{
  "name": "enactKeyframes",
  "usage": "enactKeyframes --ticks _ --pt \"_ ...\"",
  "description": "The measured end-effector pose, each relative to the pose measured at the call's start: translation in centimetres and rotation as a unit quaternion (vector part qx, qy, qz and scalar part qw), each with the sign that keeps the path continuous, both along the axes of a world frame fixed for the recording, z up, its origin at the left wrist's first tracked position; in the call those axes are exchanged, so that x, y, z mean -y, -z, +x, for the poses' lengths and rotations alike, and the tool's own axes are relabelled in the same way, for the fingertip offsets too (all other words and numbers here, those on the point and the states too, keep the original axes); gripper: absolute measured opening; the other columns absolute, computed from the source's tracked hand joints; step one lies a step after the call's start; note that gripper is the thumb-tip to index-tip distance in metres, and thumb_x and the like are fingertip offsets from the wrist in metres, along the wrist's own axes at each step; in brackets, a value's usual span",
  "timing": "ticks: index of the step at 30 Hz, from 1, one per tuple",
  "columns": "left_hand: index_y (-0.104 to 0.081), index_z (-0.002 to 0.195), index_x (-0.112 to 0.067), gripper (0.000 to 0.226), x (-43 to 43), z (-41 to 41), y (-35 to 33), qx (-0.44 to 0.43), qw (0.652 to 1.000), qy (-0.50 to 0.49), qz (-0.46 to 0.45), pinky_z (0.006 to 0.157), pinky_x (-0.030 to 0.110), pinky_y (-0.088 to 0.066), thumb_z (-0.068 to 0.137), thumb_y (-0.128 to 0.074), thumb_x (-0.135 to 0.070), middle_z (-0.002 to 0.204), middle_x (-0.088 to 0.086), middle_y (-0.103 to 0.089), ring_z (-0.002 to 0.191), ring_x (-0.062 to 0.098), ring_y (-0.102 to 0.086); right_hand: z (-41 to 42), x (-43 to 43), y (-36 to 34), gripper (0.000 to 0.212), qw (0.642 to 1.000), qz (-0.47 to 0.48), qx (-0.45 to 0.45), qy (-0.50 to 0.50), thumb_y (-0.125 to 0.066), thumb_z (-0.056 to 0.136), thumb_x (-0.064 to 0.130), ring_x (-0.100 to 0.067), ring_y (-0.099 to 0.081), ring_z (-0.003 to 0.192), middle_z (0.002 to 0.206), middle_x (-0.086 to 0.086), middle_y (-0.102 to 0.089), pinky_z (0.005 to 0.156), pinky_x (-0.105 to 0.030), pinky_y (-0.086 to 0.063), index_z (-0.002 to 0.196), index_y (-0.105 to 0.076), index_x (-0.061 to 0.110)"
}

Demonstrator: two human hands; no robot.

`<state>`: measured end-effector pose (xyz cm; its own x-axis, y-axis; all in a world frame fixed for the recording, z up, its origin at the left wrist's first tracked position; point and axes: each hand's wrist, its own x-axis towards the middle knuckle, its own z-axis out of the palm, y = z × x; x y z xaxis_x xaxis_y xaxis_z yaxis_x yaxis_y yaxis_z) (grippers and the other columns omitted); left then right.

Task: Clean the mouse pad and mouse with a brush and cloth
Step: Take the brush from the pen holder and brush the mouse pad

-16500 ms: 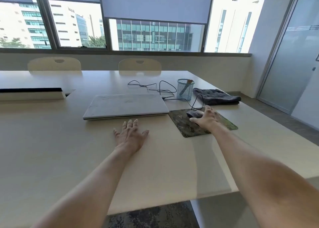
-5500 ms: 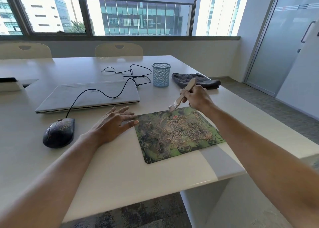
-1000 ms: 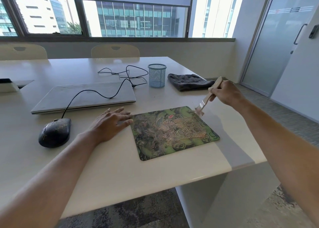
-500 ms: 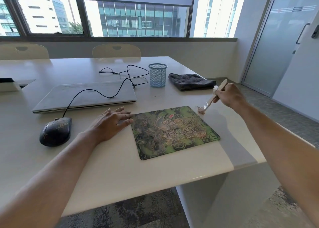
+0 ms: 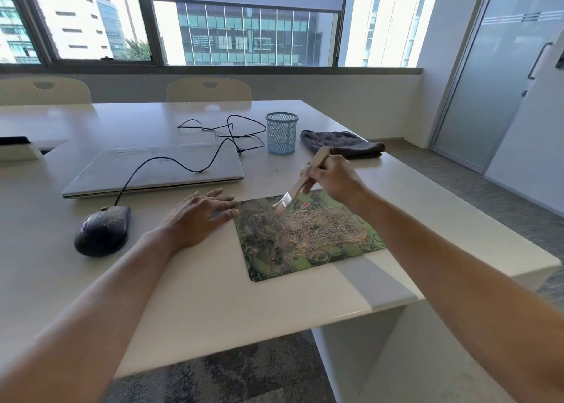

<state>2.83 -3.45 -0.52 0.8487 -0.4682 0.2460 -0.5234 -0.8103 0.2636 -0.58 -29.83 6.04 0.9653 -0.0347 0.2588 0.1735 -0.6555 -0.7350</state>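
Head view: right hand [image 5: 334,178] fingers grip a wooden brush [image 5: 300,183], bristles touching the green mouse pad [image 5: 305,238] on the tabletop [image 5: 213,296]; left hand [image 5: 198,216], fingers spread flat, presses the pad's left edge.

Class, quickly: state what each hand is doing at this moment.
Left hand: open, flat on the table, fingertips at the mouse pad edge.
Right hand: closed around the brush, bristles on the pad.

Bare table [image 5: 213,286] before mouse pad [image 5: 305,244]
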Motion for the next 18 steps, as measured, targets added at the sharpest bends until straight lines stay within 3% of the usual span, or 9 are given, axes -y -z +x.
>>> enactKeyframes --ticks 4,7,10,14,16,18 --pt "-0.049 0.133 -0.026 0.045 0.0 0.0 0.0 0.003 1.000 0.003 0.006 0.116 0.042 -0.021 0.094 -0.039 -0.046 0.144 -0.008 -0.042 0.141 0.008 -0.023 -0.2 0.9 0.5 0.027 0.999 -0.030 -0.007 0.018 -0.054 0.092 0.022 0.007 -0.046 0.034 0.077 -0.003 -0.069 0.038 -0.006 -0.033 0.090 -0.072 0.002" --pt "-0.050 0.132 -0.027 0.054 -0.1 -0.1 -0.1 -0.002 1.000 0.005 -0.002 0.116 0.042 -0.022 0.089 -0.035 -0.054 0.143 -0.007 -0.043 0.141 0.009 -0.024 -0.4 3.0 0.2 0.029 0.996 -0.070 -0.025 0.048 -0.053 0.093 0.023 0.000 -0.044 0.032 0.066 0.002 -0.063 0.035 -0.008 -0.030 0.089 -0.070 0.000" --pt "-0.050 0.133 -0.027 0.063 0.0 -0.3 -0.2 -0.003 1.000 0.005 -0.001 0.116 0.041 -0.022 0.081 -0.028 -0.057 0.143 -0.008 -0.044 0.141 0.009 -0.024 -0.2 5.6 -0.5 0.029 0.987 -0.126 -0.032 0.092 -0.053 0.093 0.025 -0.007 -0.042 0.044 0.066 -0.001 -0.060 0.045 -0.020 -0.034 0.091 -0.069 0.001" --pt "-0.050 0.133 -0.027 0.059 0.0 -0.2 -0.2 0.000 1.000 0.004 0.004 0.116 0.039 -0.022 0.085 -0.031 -0.056 0.143 -0.008 -0.043 0.141 0.008 -0.024 0.5 7.3 -1.2 0.027 0.980 -0.146 -0.011 0.133 -0.056 0.090 0.028 -0.017 -0.060 0.067 0.085 -0.009 -0.072 0.068 -0.032 -0.051 0.090 -0.070 0.005" --pt "-0.049 0.133 -0.027 0.049 0.0 -0.1 0.0 0.006 1.000 0.003 0.011 0.116 0.037 -0.021 0.093 -0.037 -0.051 0.144 -0.008 -0.042 0.141 0.007 -0.023 0.4 5.9 -1.4 0.026 0.986 -0.131 0.003 0.103 -0.054 0.091 0.027 -0.003 -0.052 0.048 0.081 -0.008 -0.070 0.052 -0.020 -0.047 0.092 -0.069 0.005" --pt "-0.049 0.133 -0.027 0.049 0.0 -0.1 0.0 0.003 1.000 0.001 0.011 0.115 0.036 -0.021 0.092 -0.037 -0.052 0.144 -0.009 -0.042 0.141 0.007 -0.023 0.0 3.5 -1.3 0.025 0.995 -0.084 0.003 0.050 -0.053 0.093 0.024 0.000 -0.042 0.031 0.069 -0.001 -0.064 0.035 -0.008 -0.031 0.095 -0.068 0.004"
